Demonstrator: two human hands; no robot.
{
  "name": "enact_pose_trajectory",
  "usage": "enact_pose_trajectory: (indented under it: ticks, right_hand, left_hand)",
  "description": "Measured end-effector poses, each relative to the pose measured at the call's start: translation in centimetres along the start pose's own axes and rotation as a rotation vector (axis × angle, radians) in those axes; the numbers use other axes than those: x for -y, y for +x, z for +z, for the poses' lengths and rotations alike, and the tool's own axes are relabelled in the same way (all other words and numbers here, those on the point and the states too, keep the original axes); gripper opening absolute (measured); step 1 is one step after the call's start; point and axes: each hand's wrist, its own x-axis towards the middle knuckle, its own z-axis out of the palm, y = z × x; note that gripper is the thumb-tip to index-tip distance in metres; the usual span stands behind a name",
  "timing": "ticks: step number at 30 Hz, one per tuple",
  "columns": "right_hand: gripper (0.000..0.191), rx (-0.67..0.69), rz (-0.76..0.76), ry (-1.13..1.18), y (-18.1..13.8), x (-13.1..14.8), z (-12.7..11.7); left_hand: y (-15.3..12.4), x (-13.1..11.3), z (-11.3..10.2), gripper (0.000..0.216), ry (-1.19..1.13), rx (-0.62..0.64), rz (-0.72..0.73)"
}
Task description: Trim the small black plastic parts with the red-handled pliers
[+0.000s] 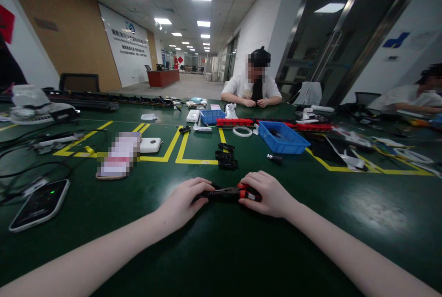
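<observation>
Both my hands rest on the dark green table (221, 251) and grip one small black part with a red end (226, 193) between them. My left hand (184, 198) is closed round its black left end. Its red right end is pinched in the closed fingers of my right hand (267, 193). Just beyond the hands lies a small pile of black parts (226, 156), and a short black cylinder (274, 158) lies to its right.
A blue bin (283, 138), a white tape ring (242, 131) and red-black strips (235, 122) lie farther back. On the left are a phone (39, 205), a white box (150, 144) and cables. One person sits across the table (252, 87), another at the right (410, 96).
</observation>
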Motion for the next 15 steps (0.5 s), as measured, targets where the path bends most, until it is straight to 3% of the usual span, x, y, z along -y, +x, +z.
enact_pose_trajectory:
  ticks: [15]
  right_hand:
    - [0.032, -0.062, -0.035, -0.019, -0.06, -0.16, 0.12]
  left_hand:
    - [0.06, 0.28, -0.08, 0.029, -0.048, 0.001, 0.024]
